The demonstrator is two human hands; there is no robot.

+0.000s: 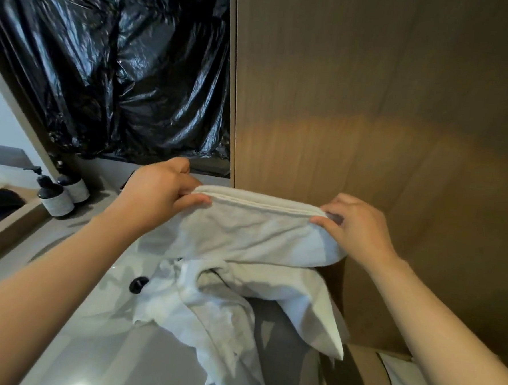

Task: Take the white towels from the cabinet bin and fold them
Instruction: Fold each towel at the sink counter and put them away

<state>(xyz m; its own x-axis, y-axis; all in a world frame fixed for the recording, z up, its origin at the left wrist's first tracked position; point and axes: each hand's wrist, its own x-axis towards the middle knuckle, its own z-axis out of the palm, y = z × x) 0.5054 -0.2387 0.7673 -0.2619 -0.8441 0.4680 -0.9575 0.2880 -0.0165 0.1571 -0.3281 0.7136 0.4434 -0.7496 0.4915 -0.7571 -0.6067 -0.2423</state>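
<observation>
Far left, two dark pump bottles [57, 201] stand by the sink [103, 296], a bit blurry. Up top, a shiny black bag [120, 65] hides what is behind it. The left hand [160, 192] pinches one end of the white towel [253, 234], with its fingers hidden behind the cloth. The towel's top edge runs sideways, held up over the sink, and the rest hangs down. More white cloth [209, 317] lies bunched below. The right hand [355, 225] pinches the other end, in front of the wooden door [370, 110]. A white thing [408, 380] at the bottom right is cut off.
</observation>
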